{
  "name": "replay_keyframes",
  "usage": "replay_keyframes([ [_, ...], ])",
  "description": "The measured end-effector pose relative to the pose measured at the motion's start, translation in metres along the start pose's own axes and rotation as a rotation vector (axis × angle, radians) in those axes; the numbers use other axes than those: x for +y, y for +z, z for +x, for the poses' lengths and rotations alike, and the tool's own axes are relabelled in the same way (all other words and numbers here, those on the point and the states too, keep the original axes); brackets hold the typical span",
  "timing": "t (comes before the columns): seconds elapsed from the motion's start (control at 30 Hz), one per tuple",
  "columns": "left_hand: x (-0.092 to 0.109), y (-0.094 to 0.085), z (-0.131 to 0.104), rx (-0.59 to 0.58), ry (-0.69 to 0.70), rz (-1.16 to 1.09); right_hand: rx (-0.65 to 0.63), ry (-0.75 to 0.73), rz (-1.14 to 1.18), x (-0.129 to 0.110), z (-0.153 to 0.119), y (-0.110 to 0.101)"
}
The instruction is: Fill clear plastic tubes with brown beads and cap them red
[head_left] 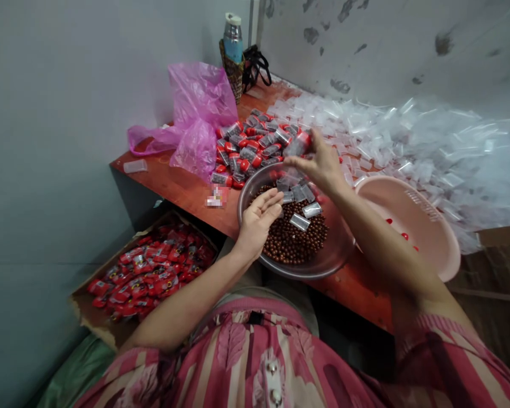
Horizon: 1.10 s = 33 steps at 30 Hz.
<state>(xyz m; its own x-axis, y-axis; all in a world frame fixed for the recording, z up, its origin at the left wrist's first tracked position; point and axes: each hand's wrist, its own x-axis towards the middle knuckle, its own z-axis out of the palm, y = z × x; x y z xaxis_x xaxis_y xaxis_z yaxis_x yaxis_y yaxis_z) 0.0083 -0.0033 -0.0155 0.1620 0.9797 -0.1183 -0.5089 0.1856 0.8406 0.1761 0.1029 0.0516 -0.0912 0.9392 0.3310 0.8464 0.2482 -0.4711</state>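
My right hand (325, 164) is raised above the far rim of the bowl, thumb and fingers around a blurred clear plastic container with a red cap (298, 144). My left hand (261, 218) hangs over the bowl's left side, fingers curled together; what they hold, if anything, is hidden. The see-through bowl (342, 255) contains many small brown balls (291, 246). Several empty clear containers (300, 221) lie on top of the balls. Right behind the bowl is a heap of filled, red-capped containers (250, 153).
A pink basin (437, 243) with a few red caps stands right of the bowl. Clear empty containers (429, 147) are piled behind it. Pink plastic bag (202, 107) and flask (233, 39) occupy the back left. Below left, a cardboard box (83, 303) holds red packed pieces.
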Motion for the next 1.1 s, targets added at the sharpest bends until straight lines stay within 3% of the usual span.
replay_keyframes([
  [0.1, 0.001, -0.002, -0.003, 0.031, 0.049, -0.031, 0.058, 0.049, 0.056, 0.005, 0.022, -0.013],
  [0.17, 0.000, -0.002, -0.004, 0.039, 0.082, -0.029, -0.014, 0.039, 0.033, 0.009, 0.011, -0.020],
  [0.33, -0.002, 0.000, -0.004, 0.027, 0.115, -0.016, -0.595, -0.061, -0.357, 0.021, -0.063, -0.016],
  [0.43, -0.001, 0.001, -0.004, 0.005, 0.112, 0.018, -0.728, -0.144, -0.618, 0.024, -0.094, -0.004],
  [0.57, -0.001, 0.001, -0.006, -0.017, 0.119, 0.049, -0.723, -0.204, -0.642, 0.029, -0.100, 0.011],
  [0.67, -0.003, 0.001, -0.005, -0.033, 0.118, 0.082, -0.736, -0.113, -0.494, 0.036, -0.093, 0.014],
  [0.77, -0.007, 0.000, -0.002, -0.037, 0.125, 0.179, -0.681, 0.199, -0.083, 0.038, -0.090, 0.008],
  [0.83, -0.010, 0.000, 0.001, -0.042, 0.116, 0.259, -0.561, 0.430, 0.340, 0.032, -0.093, 0.001],
  [0.9, -0.012, 0.000, 0.003, -0.065, 0.093, 0.287, -0.442, 0.560, 0.706, 0.022, -0.098, -0.007],
  [1.0, -0.012, 0.002, 0.002, -0.113, 0.031, 0.231, -0.444, 0.516, 0.871, 0.007, -0.108, -0.014],
  [1.1, -0.007, 0.004, -0.002, -0.108, -0.005, 0.193, -0.437, 0.208, 0.577, 0.005, -0.113, -0.019],
])
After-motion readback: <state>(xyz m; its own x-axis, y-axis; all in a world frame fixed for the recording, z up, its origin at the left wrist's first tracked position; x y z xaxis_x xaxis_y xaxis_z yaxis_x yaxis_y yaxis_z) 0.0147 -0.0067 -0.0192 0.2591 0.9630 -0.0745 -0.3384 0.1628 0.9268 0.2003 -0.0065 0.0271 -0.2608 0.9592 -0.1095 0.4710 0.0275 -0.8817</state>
